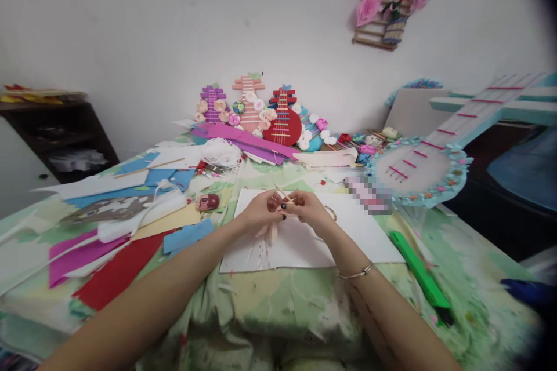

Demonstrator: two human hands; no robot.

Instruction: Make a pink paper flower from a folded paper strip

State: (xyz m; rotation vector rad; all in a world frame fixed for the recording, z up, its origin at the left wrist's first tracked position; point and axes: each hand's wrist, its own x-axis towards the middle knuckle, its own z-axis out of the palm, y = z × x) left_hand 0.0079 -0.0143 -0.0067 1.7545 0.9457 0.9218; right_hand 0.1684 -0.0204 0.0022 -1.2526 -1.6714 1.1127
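Both of my hands are together over a white sheet on the table, fingers closed in pinches. My left hand grips a strip of pale pink paper, whose loose part hangs below the fingers. A thin wooden stick slants up between the two hands, pinched by my right hand. Fingers partly hide where paper and stick meet. Thin reddish-white strands lie on the sheet below my left hand. Behind my right wrist a ring-shaped tan object shows in part.
Left are coloured paper sheets, a white cable and a dark red computer mouse. A green box cutter lies right. White string and a red paper lute stand behind; a large blue-edged lute leans right.
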